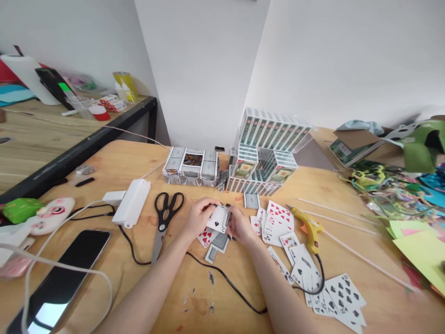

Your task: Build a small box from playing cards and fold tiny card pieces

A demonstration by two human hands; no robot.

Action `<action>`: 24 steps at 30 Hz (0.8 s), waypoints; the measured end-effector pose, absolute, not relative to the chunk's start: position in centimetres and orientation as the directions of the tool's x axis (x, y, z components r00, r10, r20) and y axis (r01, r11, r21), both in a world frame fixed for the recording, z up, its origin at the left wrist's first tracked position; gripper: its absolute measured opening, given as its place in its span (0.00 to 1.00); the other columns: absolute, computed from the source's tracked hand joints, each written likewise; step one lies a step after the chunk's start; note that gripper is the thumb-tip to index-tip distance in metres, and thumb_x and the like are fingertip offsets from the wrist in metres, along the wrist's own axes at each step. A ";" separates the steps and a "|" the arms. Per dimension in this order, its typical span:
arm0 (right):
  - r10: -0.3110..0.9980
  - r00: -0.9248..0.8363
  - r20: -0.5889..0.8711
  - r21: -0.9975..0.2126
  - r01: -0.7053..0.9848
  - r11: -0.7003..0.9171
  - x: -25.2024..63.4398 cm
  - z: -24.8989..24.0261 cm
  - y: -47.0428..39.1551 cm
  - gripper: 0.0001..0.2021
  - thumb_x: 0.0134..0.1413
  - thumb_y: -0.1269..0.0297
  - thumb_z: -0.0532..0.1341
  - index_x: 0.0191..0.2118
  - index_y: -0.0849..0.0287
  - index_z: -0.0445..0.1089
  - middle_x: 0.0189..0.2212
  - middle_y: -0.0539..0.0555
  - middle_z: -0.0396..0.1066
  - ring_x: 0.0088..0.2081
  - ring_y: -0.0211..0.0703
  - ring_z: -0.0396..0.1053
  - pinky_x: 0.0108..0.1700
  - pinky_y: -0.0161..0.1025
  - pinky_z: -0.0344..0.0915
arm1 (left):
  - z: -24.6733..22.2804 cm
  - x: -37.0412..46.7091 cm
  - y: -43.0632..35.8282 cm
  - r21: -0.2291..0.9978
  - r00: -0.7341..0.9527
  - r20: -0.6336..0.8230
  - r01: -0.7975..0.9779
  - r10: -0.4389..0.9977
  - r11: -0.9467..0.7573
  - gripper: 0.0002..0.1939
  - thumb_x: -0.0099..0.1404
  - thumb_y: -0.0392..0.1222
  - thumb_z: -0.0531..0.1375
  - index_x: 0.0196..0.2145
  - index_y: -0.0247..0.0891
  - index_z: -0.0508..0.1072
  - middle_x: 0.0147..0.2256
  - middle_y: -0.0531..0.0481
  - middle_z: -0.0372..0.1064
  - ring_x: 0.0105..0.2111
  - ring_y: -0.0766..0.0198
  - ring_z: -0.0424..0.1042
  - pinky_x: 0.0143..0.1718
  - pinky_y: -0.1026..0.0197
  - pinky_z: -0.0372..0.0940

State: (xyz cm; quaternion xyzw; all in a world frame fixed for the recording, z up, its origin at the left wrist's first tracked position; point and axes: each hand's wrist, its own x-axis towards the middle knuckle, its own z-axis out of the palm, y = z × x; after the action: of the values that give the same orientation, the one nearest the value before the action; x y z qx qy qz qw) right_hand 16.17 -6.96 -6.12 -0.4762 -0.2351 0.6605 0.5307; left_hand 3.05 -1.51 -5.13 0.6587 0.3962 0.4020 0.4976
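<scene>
Near the middle of the table, my left hand point(200, 215) and my right hand point(240, 223) hold a playing card point(219, 220) between them, a two of spades facing up. Its right side appears folded, with some grey back pattern showing beside my right fingers. Below lie a red heart card point(206, 237) and grey-backed cards point(220, 242). Right of my right hand, face-up cards point(278, 222) spread beside a yellow glue gun point(312, 227). Beyond my hands stands a box-like structure built of cards point(191, 169). Scissors point(165, 218) with black handles lie left of my left hand.
Stacked card packs point(274, 130) stand at the back. A white power box point(132, 203) and a phone point(66, 278) lie left. A black cable point(225, 278) crosses the front. Glue sticks point(340, 222), coloured paper point(417, 250) and a craft pile point(375, 195) occupy the right.
</scene>
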 end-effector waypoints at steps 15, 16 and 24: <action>0.824 -0.364 -0.435 -0.627 -0.535 -0.567 18.1 -6.4 -7.2 0.12 0.52 0.57 0.53 0.33 0.61 0.64 0.17 0.50 0.69 0.12 0.36 0.64 0.11 0.29 0.54 | -5.2 3.2 -1.4 0.992 0.498 0.017 0.103 0.867 -0.078 0.11 0.53 0.35 0.55 0.32 0.37 0.76 0.32 0.48 0.74 0.29 0.64 0.69 0.30 0.65 0.62; 0.828 -0.365 -0.425 -0.627 -0.541 -0.560 18.1 -6.5 -7.3 0.12 0.52 0.56 0.54 0.34 0.61 0.64 0.17 0.50 0.69 0.13 0.37 0.65 0.11 0.29 0.55 | -5.3 3.2 -1.4 0.992 0.498 0.014 0.098 0.867 -0.073 0.11 0.53 0.35 0.55 0.32 0.37 0.76 0.32 0.48 0.74 0.29 0.64 0.69 0.29 0.65 0.62; 0.914 -0.208 -0.349 -0.713 -0.574 -0.403 17.4 -6.8 -7.5 0.14 0.45 0.55 0.64 0.27 0.62 0.65 0.14 0.45 0.64 0.12 0.31 0.60 0.13 0.28 0.57 | -5.8 3.2 -1.1 0.995 0.472 0.019 0.075 0.882 -0.061 0.11 0.52 0.35 0.55 0.31 0.37 0.76 0.33 0.49 0.74 0.31 0.63 0.70 0.31 0.64 0.63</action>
State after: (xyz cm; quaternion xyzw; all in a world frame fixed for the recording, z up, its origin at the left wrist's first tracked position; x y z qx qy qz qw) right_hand 17.41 -7.48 -6.83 -0.3831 -0.2219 0.7447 0.4994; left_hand 3.15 -1.14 -5.78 0.6378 0.3747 0.3517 0.5736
